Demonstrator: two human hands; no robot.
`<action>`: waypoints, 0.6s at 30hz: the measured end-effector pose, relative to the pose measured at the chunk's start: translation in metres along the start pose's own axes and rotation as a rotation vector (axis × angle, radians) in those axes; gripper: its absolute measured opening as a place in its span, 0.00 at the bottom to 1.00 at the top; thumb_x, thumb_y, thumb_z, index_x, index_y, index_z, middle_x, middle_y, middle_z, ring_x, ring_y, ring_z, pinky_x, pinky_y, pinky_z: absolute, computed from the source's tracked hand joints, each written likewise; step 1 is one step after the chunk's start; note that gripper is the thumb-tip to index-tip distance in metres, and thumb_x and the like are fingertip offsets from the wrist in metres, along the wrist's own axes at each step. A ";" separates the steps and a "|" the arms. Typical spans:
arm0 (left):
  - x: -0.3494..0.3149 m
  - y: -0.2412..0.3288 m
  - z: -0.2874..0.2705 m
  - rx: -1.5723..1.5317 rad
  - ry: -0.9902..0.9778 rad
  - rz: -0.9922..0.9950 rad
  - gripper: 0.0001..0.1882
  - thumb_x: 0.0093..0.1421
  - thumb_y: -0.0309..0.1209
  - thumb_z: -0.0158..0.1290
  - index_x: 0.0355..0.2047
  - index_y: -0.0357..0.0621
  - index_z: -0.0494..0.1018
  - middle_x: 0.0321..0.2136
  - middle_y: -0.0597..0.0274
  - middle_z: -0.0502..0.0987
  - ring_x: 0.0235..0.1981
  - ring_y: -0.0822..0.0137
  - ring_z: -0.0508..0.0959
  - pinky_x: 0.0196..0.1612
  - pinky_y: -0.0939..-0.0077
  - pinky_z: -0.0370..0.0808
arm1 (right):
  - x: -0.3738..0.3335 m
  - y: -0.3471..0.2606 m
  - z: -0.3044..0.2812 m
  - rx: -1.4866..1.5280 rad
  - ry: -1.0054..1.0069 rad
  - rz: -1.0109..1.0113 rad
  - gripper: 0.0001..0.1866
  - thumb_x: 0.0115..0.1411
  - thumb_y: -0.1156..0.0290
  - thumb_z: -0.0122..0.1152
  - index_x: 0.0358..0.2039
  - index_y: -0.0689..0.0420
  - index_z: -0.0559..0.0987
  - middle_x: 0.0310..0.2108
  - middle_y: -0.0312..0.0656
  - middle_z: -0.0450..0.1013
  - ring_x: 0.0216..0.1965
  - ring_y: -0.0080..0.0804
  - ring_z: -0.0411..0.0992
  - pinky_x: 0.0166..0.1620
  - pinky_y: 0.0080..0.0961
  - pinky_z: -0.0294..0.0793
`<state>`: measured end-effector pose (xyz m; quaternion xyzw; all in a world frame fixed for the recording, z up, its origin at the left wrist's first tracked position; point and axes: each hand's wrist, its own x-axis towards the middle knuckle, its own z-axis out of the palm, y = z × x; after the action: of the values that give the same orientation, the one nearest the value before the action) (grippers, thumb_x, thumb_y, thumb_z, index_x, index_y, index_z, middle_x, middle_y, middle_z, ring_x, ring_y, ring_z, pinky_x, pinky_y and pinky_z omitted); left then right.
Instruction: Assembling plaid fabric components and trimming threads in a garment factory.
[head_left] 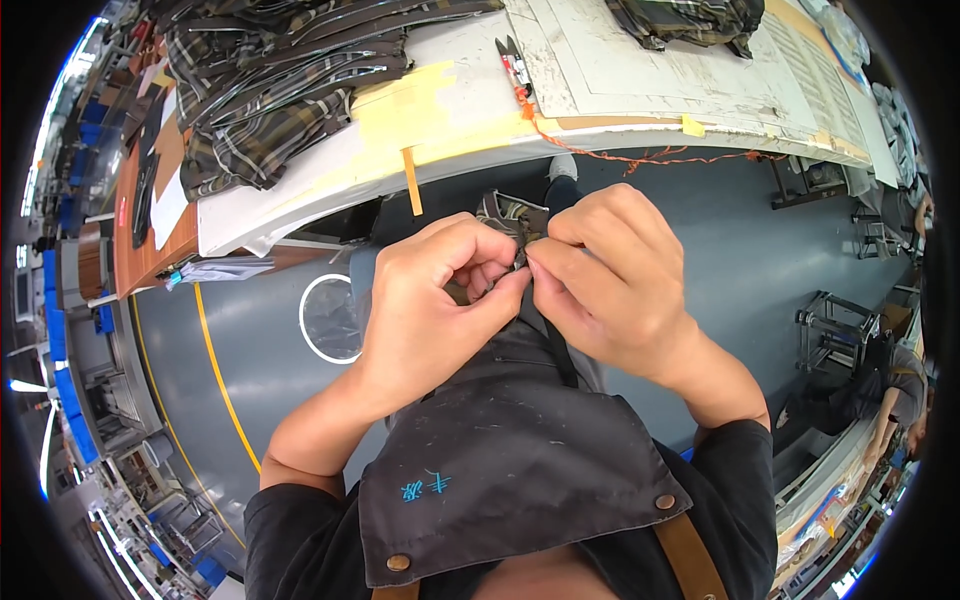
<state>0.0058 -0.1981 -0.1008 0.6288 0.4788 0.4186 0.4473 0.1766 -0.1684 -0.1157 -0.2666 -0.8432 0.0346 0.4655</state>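
In front of my apron, both hands meet over a piece of dark plaid fabric (510,208) with a dark edge. My left hand (435,300) is closed, its thumb and curled fingers pinching the fabric. Thumb and fingertips of my right hand (610,270) pinch the same dark edge just beside the left thumb. Part of the fabric shows beyond my fingertips; the rest is hidden behind my hands. Whether a smaller part is between the fingertips, I cannot tell.
A white work table (450,125) runs across ahead, with a heap of plaid garment pieces (270,140) at its left. Black-tipped snips (514,65) are tied to an orange cord (610,155). A white-rimmed round bin (330,320) stands at left; a metal-framed stool (835,325) at right, near another person.
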 end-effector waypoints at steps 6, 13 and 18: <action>0.002 -0.006 0.001 0.029 -0.017 -0.014 0.06 0.45 0.17 0.56 0.23 0.35 0.69 0.20 0.68 0.68 0.20 0.82 0.66 0.22 0.87 0.65 | 0.000 -0.003 0.007 0.037 0.018 0.090 0.11 0.28 0.78 0.61 0.17 0.60 0.70 0.23 0.38 0.64 0.24 0.35 0.62 0.25 0.28 0.61; -0.003 -0.006 -0.002 -0.159 -0.050 -0.178 0.05 0.48 0.17 0.55 0.26 0.35 0.71 0.22 0.71 0.70 0.23 0.85 0.67 0.25 0.89 0.67 | 0.000 0.002 0.012 0.053 0.098 0.165 0.13 0.26 0.85 0.58 0.19 0.61 0.71 0.21 0.41 0.65 0.22 0.35 0.62 0.23 0.25 0.62; -0.006 -0.009 -0.004 -0.279 -0.065 -0.218 0.05 0.50 0.18 0.55 0.28 0.35 0.71 0.24 0.71 0.71 0.25 0.85 0.68 0.29 0.89 0.69 | 0.000 -0.001 0.010 0.121 0.099 0.223 0.12 0.29 0.86 0.58 0.19 0.60 0.72 0.21 0.40 0.66 0.23 0.34 0.63 0.24 0.24 0.62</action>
<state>-0.0014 -0.2018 -0.1092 0.5181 0.4668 0.4095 0.5882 0.1675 -0.1673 -0.1210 -0.3317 -0.7806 0.1238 0.5150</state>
